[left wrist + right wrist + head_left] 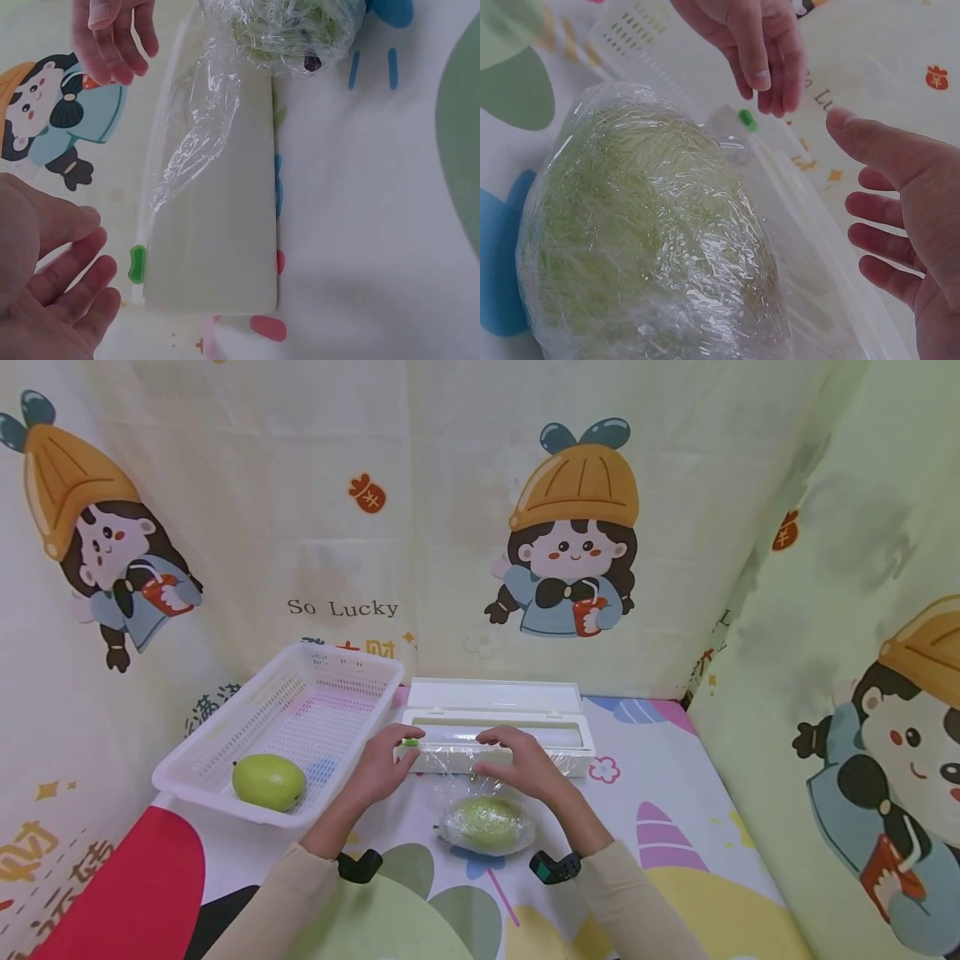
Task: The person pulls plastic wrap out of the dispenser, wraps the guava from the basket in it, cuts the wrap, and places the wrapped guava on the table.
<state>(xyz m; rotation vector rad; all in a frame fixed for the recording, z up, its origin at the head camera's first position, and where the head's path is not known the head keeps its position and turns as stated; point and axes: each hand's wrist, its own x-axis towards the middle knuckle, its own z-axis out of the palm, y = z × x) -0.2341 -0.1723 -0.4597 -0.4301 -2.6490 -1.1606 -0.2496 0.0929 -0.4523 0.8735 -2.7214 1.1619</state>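
Note:
A green mango wrapped in cling film lies on the table, in front of a white cling film dispenser whose lid stands raised. From the wrapped mango a crumpled strip of film runs up to the dispenser's cutting edge. My left hand hovers beside the dispenser's left end, close to a green slider cutter, its fingers loosely bent around nothing. Over the dispenser's right half is my right hand, thumb and fingers apart with nothing between them. Whether either hand touches the film is unclear in the head view.
On the left stands a white perforated basket with an unwrapped green mango in its near end. A patterned cloth hangs behind the table and along both sides. Dark wrist devices sit at both cuffs.

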